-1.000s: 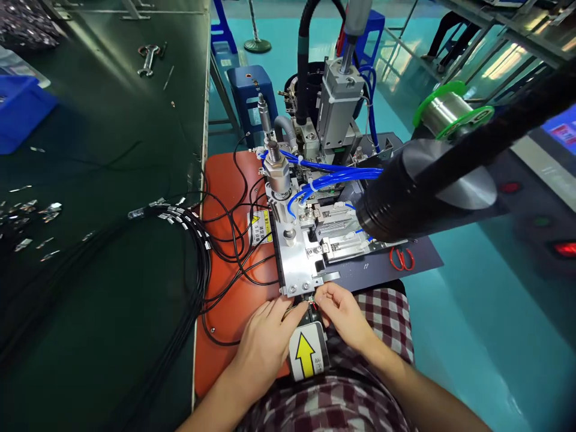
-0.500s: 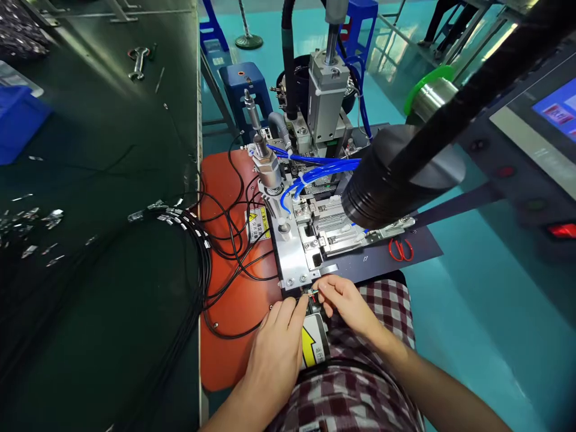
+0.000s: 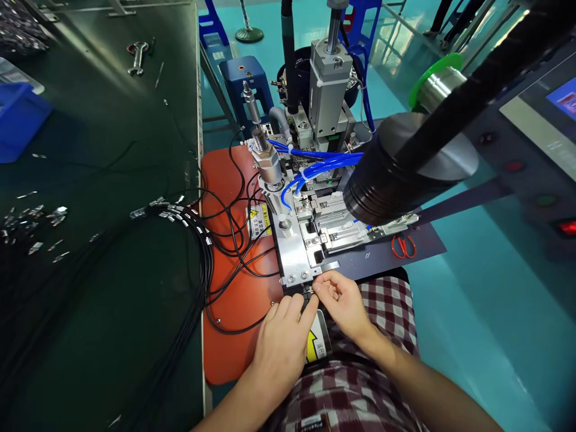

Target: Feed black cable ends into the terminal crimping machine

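Note:
My left hand (image 3: 285, 333) lies at the front edge of the machine, its fingers closed on a black cable (image 3: 238, 332) that runs in under them from the left. Close by, my right hand (image 3: 344, 303) pinches the cable's thin wires (image 3: 310, 291) between thumb and forefinger. The fingers hide most of the wire ends. Both hands are just below the metal plate (image 3: 292, 264) of the bench machine. Under my left hand shows a label with a yellow arrow (image 3: 312, 347).
Looped black cables (image 3: 204, 264) with metal ends cross from the dark table (image 3: 112, 312) onto the orange board (image 3: 234, 360). Red-handled scissors (image 3: 404, 246) lie right of the machine. A black cylinder (image 3: 391, 180) overhangs it. A wrench (image 3: 138, 59) and blue bin (image 3: 22, 120) are left.
My left fingers have shifted slightly right, closer to my right fingertips. The coloured wires between the hands are now mostly covered. The view has tilted a little.

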Demonstrator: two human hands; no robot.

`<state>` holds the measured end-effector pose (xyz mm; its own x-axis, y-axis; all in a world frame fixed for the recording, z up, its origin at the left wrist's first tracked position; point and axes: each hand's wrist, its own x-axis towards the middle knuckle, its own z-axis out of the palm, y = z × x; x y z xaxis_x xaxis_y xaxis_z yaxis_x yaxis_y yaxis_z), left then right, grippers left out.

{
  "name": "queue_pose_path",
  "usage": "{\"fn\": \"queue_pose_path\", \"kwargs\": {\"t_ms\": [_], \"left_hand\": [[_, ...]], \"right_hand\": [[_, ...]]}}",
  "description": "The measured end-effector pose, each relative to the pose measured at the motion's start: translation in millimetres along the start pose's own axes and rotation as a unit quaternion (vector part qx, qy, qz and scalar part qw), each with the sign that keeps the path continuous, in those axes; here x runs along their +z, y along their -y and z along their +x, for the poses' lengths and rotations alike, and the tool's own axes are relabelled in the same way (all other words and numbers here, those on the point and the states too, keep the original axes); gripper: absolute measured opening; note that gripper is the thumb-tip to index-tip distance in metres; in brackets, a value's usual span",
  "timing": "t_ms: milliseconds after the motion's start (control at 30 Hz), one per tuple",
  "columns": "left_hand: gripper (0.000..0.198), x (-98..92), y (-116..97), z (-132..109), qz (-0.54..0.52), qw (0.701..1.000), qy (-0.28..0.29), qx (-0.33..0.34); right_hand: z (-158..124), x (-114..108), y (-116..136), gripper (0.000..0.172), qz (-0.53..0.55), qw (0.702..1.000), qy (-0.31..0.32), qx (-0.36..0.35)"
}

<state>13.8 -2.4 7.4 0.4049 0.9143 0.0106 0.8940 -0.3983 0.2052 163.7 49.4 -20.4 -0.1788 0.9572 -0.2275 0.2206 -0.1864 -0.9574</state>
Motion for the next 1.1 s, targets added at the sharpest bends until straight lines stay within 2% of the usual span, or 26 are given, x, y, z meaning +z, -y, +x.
{"fn": "queue_pose_path", "kwargs": {"t_ms": [67,133,300,467,600,900,1000,1100], "left_hand": [[0.050,0.7,0.5,-0.1,0.002,1.000,0.000,0.002],[0.050,1.0,1.6,-0.6,-0.001,1.000,-0.001,0.004],[0.050,0.8,5.9,-2.0,-0.031,0.999,-0.011,0.013],[0.042,1.2,10.6,-3.2,-0.124,0.990,-0.066,0.015],[0.040,2.1,10.8,-4.0,-0.126,0.990,-0.070,0.004],[0.039,1.8,9.5,-0.6,-0.098,0.994,-0.042,-0.014],[0.041,1.8,10.1,-1.0,-0.090,0.995,-0.034,-0.020],[0.040,2.8,10.9,-1.5,-0.089,0.995,-0.034,-0.023]], "right_hand": [[-2.2,-1.1,0.8,0.016,-0.063,0.996,-0.004,-0.055],[-3.7,-2.3,0.5,0.015,-0.096,0.992,-0.002,-0.077],[-1.9,-2.8,-5.0,0.018,-0.030,0.999,0.017,0.000],[0.9,-5.6,-5.8,0.022,0.087,0.992,0.060,0.072],[-7.7,-9.0,-6.0,0.022,0.075,0.994,0.030,0.076],[-20.7,0.7,-8.5,0.021,0.080,0.990,0.040,0.112],[-20.6,0.0,-3.2,0.016,-0.021,0.999,0.005,0.048],[-19.3,-5.5,6.4,0.015,-0.183,0.980,-0.019,-0.073]]}}
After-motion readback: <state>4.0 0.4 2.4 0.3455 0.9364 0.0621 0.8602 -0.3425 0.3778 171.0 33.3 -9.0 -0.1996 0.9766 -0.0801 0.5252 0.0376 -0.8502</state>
